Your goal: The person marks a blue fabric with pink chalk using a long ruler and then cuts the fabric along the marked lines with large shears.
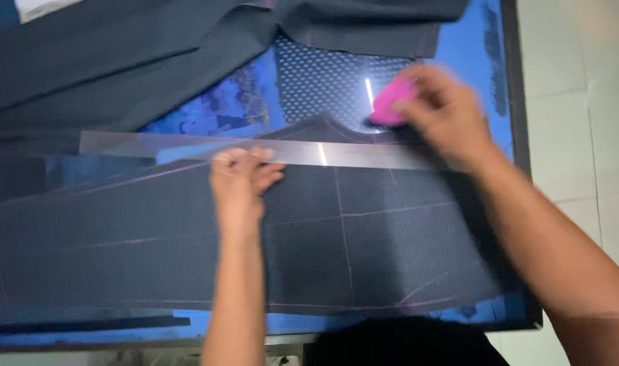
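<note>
**Ruler pinned, chalk on the cloth**

Left hand [240, 177] presses flat, fingers together, on the long metal ruler [255, 149], pinning it across the dark fabric panel [336, 237] at centre. At two o'clock, the right hand [445, 112] pinches a pink tailor's chalk [393, 102], touching the cloth just above the ruler's edge. Pink lines cross the panel. More dark fabric [120, 61] lies at eleven o'clock on the blue table [469, 47].

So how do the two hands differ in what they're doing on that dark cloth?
The left hand lies flat, fingers pressing the long metal ruler down, while the right hand is raised and pinches a pink piece of chalk. The left sits mid-table; the right is nearer the table's far edge. Both work over the dark fabric with pink lines.
</note>
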